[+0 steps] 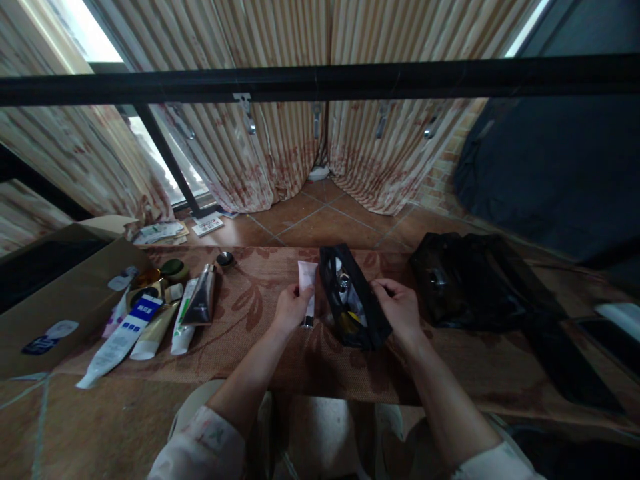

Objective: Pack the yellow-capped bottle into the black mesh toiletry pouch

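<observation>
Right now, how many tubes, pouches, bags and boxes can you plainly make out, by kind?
Tubes: 5 (pink tube, blue-and-white tube, cream tube, green-and-white tube, dark grey tube); more may be hidden
Black pouch: 1
Black bag: 1
Cardboard box: 1
Total: 8 plainly visible

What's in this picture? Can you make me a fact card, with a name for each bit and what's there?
Left hand: holds a pale pink tube
Right hand: holds the edge of an open black pouch
Inside the pouch: something yellow, plus small things too unclear to name
Left side: a bunch of tubes, including a dark tube, beside a cardboard box
Right side: a shiny black bag
Underneath: patterned reddish-brown cloth
Background: striped curtains
</observation>
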`<state>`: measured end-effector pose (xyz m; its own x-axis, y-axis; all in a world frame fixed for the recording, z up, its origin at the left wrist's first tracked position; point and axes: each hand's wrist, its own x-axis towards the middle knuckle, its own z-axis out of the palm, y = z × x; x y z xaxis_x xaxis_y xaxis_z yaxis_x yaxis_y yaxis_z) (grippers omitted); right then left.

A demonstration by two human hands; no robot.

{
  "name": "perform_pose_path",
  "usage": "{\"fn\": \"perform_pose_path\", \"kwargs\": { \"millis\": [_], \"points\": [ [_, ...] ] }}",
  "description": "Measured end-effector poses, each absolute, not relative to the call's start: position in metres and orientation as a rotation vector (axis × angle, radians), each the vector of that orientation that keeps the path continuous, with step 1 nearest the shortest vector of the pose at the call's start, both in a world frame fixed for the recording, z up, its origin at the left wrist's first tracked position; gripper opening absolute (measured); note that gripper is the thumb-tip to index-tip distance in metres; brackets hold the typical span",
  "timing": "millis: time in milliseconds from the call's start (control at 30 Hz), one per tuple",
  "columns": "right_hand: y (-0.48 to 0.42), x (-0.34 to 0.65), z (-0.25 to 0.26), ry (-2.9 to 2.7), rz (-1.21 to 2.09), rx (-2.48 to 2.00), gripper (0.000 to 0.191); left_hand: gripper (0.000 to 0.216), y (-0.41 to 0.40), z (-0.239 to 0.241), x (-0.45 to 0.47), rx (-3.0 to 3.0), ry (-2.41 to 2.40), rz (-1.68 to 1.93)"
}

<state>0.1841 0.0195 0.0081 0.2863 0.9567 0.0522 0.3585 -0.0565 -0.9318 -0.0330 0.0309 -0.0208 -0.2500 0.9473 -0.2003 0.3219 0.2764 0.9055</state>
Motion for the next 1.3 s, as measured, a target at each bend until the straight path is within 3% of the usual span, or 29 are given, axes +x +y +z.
{"fn": "perform_pose_path", "kwargs": {
  "millis": [833,1300],
  "points": [
    [0.020,0.185,0.007,-1.238,0.791,-1.610,0.032,0.012,0.031,-0.027,-0.027,0.929,1.550,1.187],
    [0.019,0.185,0.006,-1.228,0.802,-1.613,0.033,0.041,0.029,-0.028,-0.026,0.895,1.383,1.218]
  ]
}}
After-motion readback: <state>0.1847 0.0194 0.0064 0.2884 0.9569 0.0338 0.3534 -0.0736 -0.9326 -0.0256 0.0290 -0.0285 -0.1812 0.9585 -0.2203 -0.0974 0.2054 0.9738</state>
